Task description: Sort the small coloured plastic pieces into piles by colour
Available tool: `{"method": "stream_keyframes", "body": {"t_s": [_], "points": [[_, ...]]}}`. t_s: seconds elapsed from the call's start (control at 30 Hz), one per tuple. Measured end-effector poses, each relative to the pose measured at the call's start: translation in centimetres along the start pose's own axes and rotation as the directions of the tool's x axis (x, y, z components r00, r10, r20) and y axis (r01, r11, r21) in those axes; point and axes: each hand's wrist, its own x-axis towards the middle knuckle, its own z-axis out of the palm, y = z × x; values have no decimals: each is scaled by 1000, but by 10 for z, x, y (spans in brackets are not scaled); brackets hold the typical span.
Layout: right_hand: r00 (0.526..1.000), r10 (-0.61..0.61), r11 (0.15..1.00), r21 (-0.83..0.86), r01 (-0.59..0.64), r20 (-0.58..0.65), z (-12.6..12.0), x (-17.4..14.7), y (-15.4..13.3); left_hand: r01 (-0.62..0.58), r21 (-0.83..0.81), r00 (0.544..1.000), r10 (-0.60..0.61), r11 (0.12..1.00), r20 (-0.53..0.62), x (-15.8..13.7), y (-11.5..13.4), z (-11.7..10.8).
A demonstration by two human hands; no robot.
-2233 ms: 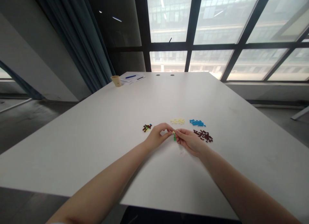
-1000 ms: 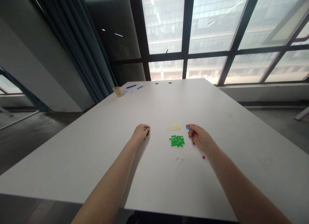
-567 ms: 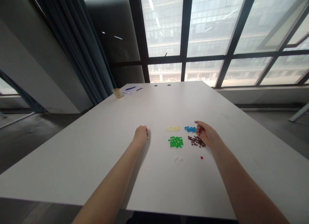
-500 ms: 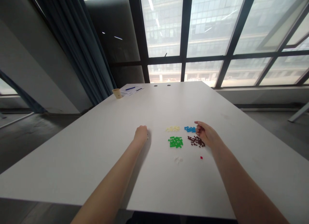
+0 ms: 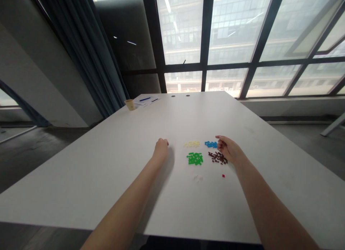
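Note:
My left hand is closed, thumb and fingers pressed together, a little above the table left of the piles. Whatever it pinches is hidden or too small to make out. My right hand has curled fingers with the index finger reaching left. It hovers beside a pile of small blue pieces and partly covers a pile of dark brown pieces. Anything inside its fingers is hidden. Between the hands lie pale yellow pieces and small green bricks.
Nearer me on the white table are a few whitish pieces and one red piece. A tan cup stands at the far left edge, next to papers with a blue pen. Windows rise behind the table.
My left hand has lifted and moved a little right toward the piles. My right hand has stayed in nearly the same place, and the piles look unchanged.

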Motion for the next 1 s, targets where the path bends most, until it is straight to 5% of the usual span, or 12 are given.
{"method": "stream_keyframes", "body": {"t_s": [0.07, 0.1, 0.2, 0.27, 0.33, 0.43, 0.63, 1.0], "points": [[1000, -10, 1000, -17, 10, 3, 3, -2, 1, 0, -122, 1000, 3, 993, 24, -9, 15, 5], [1000, -17, 999, -32, 18, 12, 4, -4, 2, 66, -337, 996, -41, 939, 80, -15, 24, 9], [998, -25, 993, -112, 32, 58, 13, -10, 9, 299, -802, 948, -63, 518, 313, -34, 46, 25], [995, -20, 978, -202, 40, 102, 20, -16, 15, 365, -886, 928, -34, 288, 371, -44, 55, 35], [987, -57, 942, -318, 104, 154, 27, -21, 21, 395, -901, 917, -15, 180, 399, -49, 59, 42], [943, -212, 827, -468, 312, 255, 34, -29, 27, 420, -896, 905, 4, 142, 425, -52, 59, 47], [760, -467, 473, -598, 647, 452, 40, -41, 33, 408, -902, 908, 36, 138, 417, -52, 57, 51], [688, -561, 321, -646, 693, 460, 47, -46, 43, 419, -903, 901, 73, 97, 427, -55, 61, 55]]}}
